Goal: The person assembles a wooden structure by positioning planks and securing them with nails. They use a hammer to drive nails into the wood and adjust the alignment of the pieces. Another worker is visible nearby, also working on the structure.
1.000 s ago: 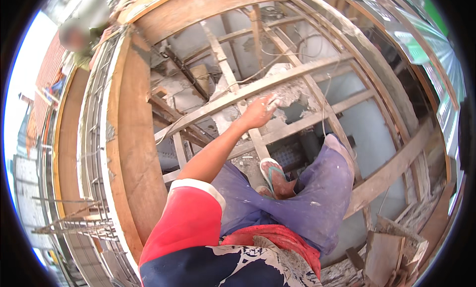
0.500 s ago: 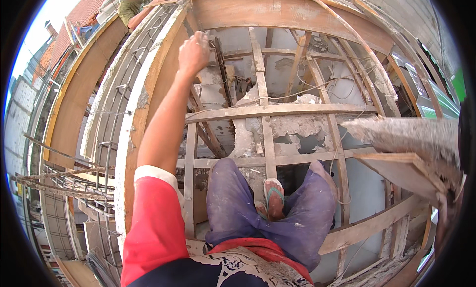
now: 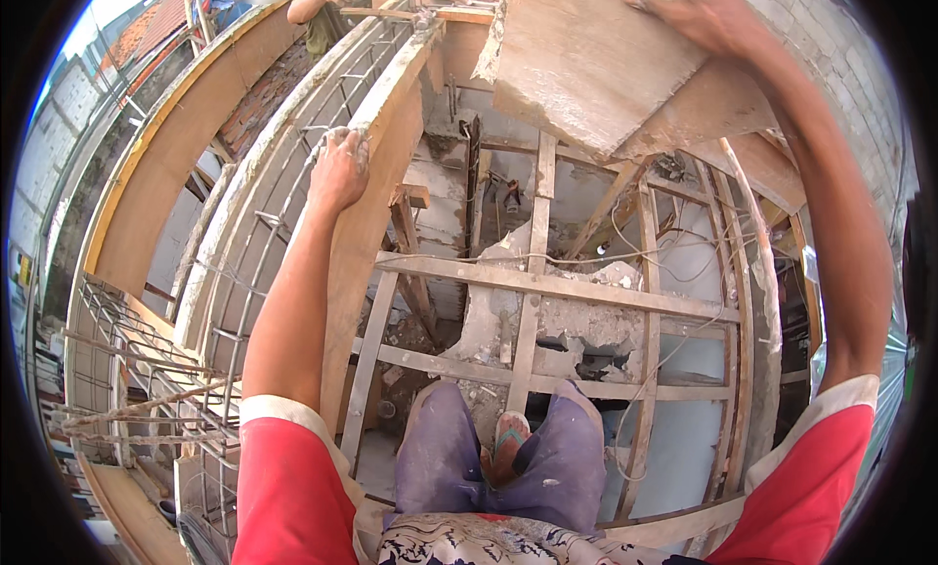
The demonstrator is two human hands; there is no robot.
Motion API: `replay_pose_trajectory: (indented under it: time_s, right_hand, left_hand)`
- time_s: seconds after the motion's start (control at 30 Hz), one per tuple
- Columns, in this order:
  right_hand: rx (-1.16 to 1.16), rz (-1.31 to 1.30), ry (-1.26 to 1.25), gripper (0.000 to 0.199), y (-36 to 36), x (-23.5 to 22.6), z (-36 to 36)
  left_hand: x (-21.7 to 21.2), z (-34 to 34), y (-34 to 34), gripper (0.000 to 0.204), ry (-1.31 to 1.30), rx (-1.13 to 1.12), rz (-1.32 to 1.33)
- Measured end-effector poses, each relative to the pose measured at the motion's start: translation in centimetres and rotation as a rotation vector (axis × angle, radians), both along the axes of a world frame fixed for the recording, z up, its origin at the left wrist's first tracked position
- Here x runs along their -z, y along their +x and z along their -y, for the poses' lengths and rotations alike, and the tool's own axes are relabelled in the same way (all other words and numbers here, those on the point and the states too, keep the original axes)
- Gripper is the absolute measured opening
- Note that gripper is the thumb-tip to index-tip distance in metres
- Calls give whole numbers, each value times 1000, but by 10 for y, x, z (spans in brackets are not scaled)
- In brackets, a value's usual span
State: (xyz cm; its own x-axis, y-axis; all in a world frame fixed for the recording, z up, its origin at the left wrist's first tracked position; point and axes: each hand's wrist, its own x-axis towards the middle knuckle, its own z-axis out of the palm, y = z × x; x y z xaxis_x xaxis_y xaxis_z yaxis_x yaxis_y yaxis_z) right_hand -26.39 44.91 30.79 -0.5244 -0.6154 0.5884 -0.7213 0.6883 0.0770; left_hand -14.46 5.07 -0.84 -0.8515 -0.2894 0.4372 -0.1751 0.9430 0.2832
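My right hand reaches far ahead and is closed on the upper edge of a worn plywood board. The board is tilted over the far part of the wooden frame, and a second plywood piece shows beside it. My left hand is closed over the top edge of the long wooden formwork on the left, whose rim is crusted with cement. Steel rebar runs in the channel just left of that hand.
Below me, wooden battens form an open grid over a deep drop with broken slab. My sandalled foot stands among them. A loose cable hangs across the grid. At the far left a co-worker's arm reaches over the formwork.
The plywood has gone from the right side to the far middle, and my right arm has come into view. My left hand has come down onto the formwork edge.
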Motion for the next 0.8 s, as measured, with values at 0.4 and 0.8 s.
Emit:
replay_pose_trajectory:
  time_s: [0.4,0.8]
  right_hand:
    - [322,240,37,55,-219,-79,252]
    - [342,355,95,59,-279,-70,367]
  left_hand:
    - [-30,-16,7,29,289,-59,-125]
    - [-33,-15,3,28,373,-128,-47]
